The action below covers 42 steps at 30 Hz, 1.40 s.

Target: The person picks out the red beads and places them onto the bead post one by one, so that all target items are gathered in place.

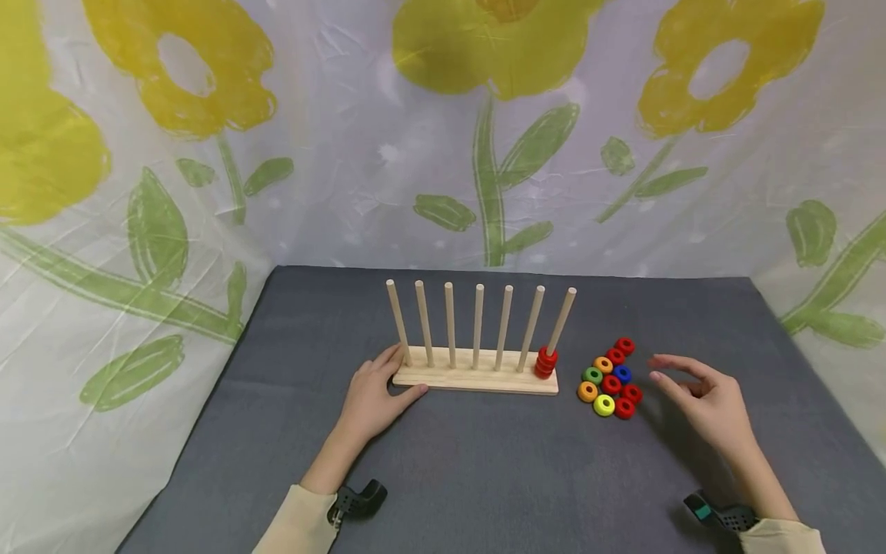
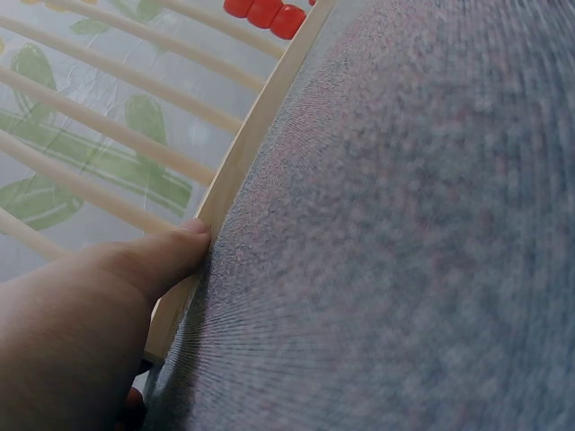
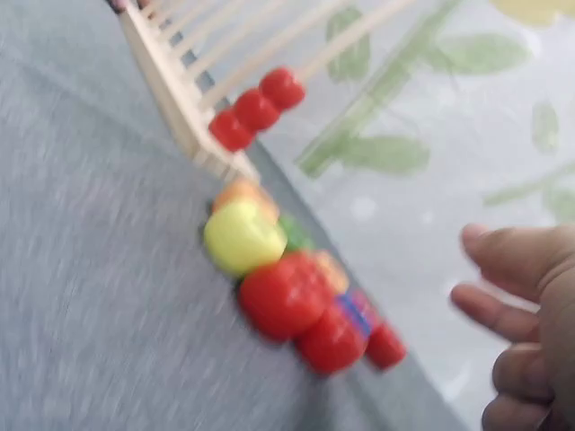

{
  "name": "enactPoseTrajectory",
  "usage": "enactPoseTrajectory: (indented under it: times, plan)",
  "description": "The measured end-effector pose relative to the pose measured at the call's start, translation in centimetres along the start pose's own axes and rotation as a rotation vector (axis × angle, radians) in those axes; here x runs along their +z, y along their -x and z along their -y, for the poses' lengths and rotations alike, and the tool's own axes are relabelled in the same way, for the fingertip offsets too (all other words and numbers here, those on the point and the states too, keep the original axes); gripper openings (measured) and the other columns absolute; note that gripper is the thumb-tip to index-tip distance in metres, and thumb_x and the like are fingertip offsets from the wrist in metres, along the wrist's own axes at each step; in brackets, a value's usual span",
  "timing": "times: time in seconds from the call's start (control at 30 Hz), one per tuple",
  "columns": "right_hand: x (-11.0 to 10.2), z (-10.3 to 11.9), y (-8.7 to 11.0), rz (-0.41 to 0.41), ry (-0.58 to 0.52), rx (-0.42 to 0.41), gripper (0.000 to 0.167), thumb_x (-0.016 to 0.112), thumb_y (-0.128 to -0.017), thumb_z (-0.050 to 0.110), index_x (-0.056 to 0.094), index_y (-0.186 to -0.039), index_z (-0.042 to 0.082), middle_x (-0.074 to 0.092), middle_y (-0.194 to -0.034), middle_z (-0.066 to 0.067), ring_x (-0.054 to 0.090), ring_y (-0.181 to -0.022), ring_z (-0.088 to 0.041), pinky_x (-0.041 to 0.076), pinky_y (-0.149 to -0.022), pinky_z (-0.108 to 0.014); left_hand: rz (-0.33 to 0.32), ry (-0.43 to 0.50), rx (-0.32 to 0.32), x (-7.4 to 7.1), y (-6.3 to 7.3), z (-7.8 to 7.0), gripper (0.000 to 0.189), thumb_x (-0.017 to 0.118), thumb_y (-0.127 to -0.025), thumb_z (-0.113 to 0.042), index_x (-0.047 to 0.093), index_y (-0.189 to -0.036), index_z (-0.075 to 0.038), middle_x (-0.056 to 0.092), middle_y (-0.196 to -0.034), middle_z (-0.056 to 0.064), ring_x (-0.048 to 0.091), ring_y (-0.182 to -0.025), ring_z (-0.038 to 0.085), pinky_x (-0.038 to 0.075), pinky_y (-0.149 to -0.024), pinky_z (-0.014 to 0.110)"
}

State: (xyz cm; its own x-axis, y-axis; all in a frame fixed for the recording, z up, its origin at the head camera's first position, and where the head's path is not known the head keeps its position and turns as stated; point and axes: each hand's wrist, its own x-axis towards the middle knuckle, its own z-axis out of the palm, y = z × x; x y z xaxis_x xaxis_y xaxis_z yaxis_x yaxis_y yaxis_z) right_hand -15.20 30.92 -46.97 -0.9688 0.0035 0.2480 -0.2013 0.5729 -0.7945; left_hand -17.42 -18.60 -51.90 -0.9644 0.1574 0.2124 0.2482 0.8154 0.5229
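A pale wooden peg stand [image 1: 477,378] carries a row of several upright dowels. Three red rings [image 1: 545,363] are stacked on its rightmost peg. My left hand [image 1: 372,398] holds the left end of the base, its thumb [image 2: 175,251] along the front edge and its fingers behind. To the right of the stand lies a cluster of loose rings, among them a yellow ring [image 1: 604,405], a blue ring [image 1: 622,375] and a green ring [image 1: 591,375], with several red and orange ones. Just right of the cluster hovers my right hand [image 1: 716,400], thumb and forefinger apart with nothing between them.
A dark grey cloth [image 1: 498,477] covers the table. Behind it and at both sides hangs a pale curtain [image 1: 346,185] with large yellow flowers. Each wrist wears a black camera mount, such as the left mount [image 1: 360,500].
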Motion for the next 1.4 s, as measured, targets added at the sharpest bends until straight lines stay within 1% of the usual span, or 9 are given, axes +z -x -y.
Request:
enactPoseTrajectory:
  times: [0.13,0.27,0.4,0.6,0.73,0.8,0.97,1.13,1.4]
  plan:
    - [0.5,-1.7,-0.1,-0.049,-0.022,-0.024,0.029,0.074,-0.097,0.018,0.072,-0.123,0.007,0.072,-0.110,0.012,0.038,-0.039,-0.012,0.026,-0.037,-0.030,0.000,-0.002,-0.003,-0.2,-0.1,0.0,0.083,0.075,-0.089,-0.053,0.049,-0.151,-0.005,0.045,-0.154,0.014,0.053,-0.120,0.039,0.040,-0.099,0.056]
    - [0.8,-3.4,0.1,0.012,0.001,0.001,0.031,0.074,-0.097,0.021,0.071,-0.124,0.005,0.071,-0.110,0.011,0.038,-0.039,-0.013,0.027,-0.038,-0.031,0.000,-0.004,0.002,-0.1,-0.1,-0.1,0.083,0.075,-0.089,-0.053,0.049,-0.151,-0.005,0.045,-0.154,0.014,0.053,-0.120,0.040,0.039,-0.100,0.057]
    - [0.9,-4.3,0.1,0.072,0.050,0.013,0.034,0.074,-0.097,0.026,0.070,-0.125,0.007,0.072,-0.109,0.004,0.032,-0.038,-0.012,0.028,-0.038,-0.031,0.000,-0.002,0.001,0.1,-0.1,-0.2,0.083,0.075,-0.089,-0.054,0.049,-0.151,-0.005,0.044,-0.155,0.014,0.052,-0.121,0.039,0.039,-0.101,0.056]
    - [1.0,-4.6,0.0,0.089,0.061,-0.012,0.032,0.076,-0.096,0.025,0.072,-0.122,0.008,0.073,-0.106,-0.002,0.031,-0.038,-0.012,0.027,-0.037,-0.032,-0.004,-0.004,-0.011,0.3,0.0,-0.2,0.083,0.076,-0.088,-0.054,0.049,-0.151,-0.006,0.044,-0.155,0.013,0.053,-0.119,0.037,0.041,-0.098,0.054]
    - [1.1,-4.8,0.2,0.093,0.051,-0.027,0.029,0.078,-0.094,0.021,0.073,-0.120,0.009,0.073,-0.098,0.001,0.030,-0.039,-0.010,0.027,-0.037,-0.031,-0.008,-0.004,-0.007,0.3,0.0,-0.2,0.083,0.076,-0.088,-0.053,0.050,-0.150,-0.005,0.045,-0.154,0.014,0.053,-0.120,0.038,0.040,-0.099,0.055]
    - [1.2,-4.9,0.3,0.102,0.044,-0.030,0.030,0.079,-0.093,0.020,0.073,-0.121,0.009,0.070,-0.085,0.001,0.029,-0.040,-0.011,0.027,-0.037,-0.031,-0.007,-0.003,-0.009,0.2,0.0,-0.2,0.083,0.076,-0.088,-0.053,0.050,-0.150,-0.005,0.045,-0.154,0.014,0.052,-0.120,0.039,0.040,-0.099,0.056]
    - [1.3,-4.9,0.4,0.124,0.033,-0.039,0.034,0.082,-0.090,0.018,0.073,-0.122,0.011,0.043,-0.053,0.002,0.026,-0.041,-0.012,0.026,-0.038,-0.031,-0.004,-0.011,-0.012,0.2,0.0,-0.2,0.083,0.076,-0.088,-0.053,0.050,-0.151,-0.005,0.045,-0.154,0.014,0.052,-0.121,0.038,0.040,-0.100,0.055]
    - [1.4,-4.9,0.3,0.125,0.038,-0.071,0.036,0.084,-0.087,0.015,0.074,-0.121,0.012,0.034,-0.052,0.007,0.025,-0.042,-0.009,0.025,-0.038,-0.030,-0.005,-0.013,-0.006,0.1,0.0,-0.2,0.085,0.077,-0.088,-0.053,0.048,-0.152,-0.005,0.044,-0.154,0.014,0.053,-0.119,0.038,0.040,-0.099,0.055]
    - [1.4,-4.7,0.3,0.138,0.051,-0.087,0.038,0.085,-0.085,0.014,0.073,-0.121,0.011,0.033,-0.053,0.006,0.024,-0.045,-0.003,0.025,-0.039,-0.029,0.004,-0.007,-0.013,0.0,-0.1,-0.1,0.084,0.076,-0.088,-0.054,0.049,-0.151,-0.006,0.045,-0.154,0.014,0.052,-0.122,0.039,0.039,-0.101,0.056]
